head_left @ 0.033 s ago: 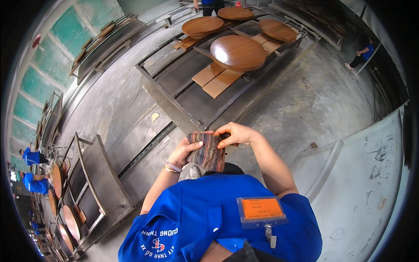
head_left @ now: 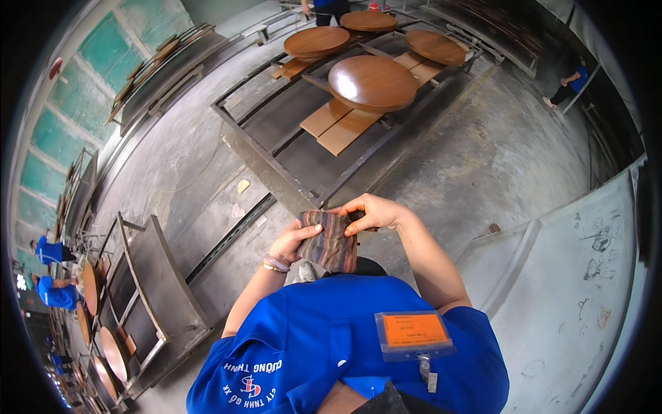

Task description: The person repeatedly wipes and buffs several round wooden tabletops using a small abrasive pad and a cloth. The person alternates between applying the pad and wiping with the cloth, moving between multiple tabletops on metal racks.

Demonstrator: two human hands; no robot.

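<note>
Both of my hands hold a brown striped cloth in front of my waist. My left hand grips its left edge, thumb lying on top and the other fingers mostly hidden behind. At the upper right corner, my right hand pinches the fabric between thumb and fingers. Orange-brown stains show on the right fingers. A small dark bit pokes out beside that hand, and I cannot make out what it is. The cloth looks creased and hangs down toward my blue shirt.
Ahead, several round brown tabletops and flat boards rest on a metal rack. Another metal frame stands at left, near more round tops. A pale panel is on my right. Co-workers in blue stand farther off.
The view has shifted very slightly, so the rack and tabletops sit a little farther left. Both hands keep the same hold on the cloth.
</note>
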